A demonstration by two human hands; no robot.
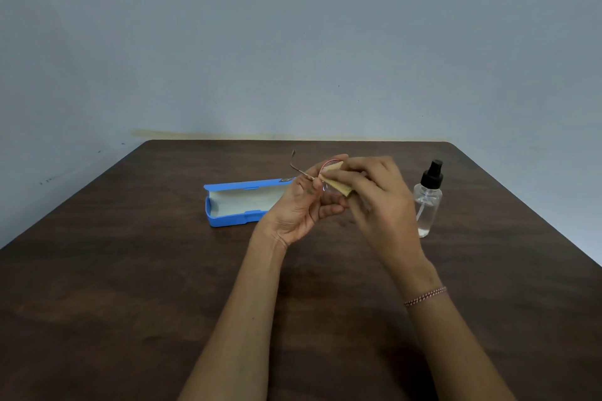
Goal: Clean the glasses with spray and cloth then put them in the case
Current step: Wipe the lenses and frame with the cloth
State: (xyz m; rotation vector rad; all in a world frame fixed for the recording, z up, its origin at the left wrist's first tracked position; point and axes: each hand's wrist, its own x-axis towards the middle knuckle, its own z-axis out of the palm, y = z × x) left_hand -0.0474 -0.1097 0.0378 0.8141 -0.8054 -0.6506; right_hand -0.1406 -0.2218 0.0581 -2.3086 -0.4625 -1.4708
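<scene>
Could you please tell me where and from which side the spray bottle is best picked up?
Probably round the clear cylindrical body of the spray bottle, below its black pump head, coming from the side facing the right hand. It stands upright, so fingers can wrap it level.

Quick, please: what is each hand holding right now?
Left hand: holds the glasses.
Right hand: pinches the cloth on the glasses.

table [130,303]: dark wood-grain, rounded far corners | wall [293,26]: plain grey-blue, behind table
</scene>
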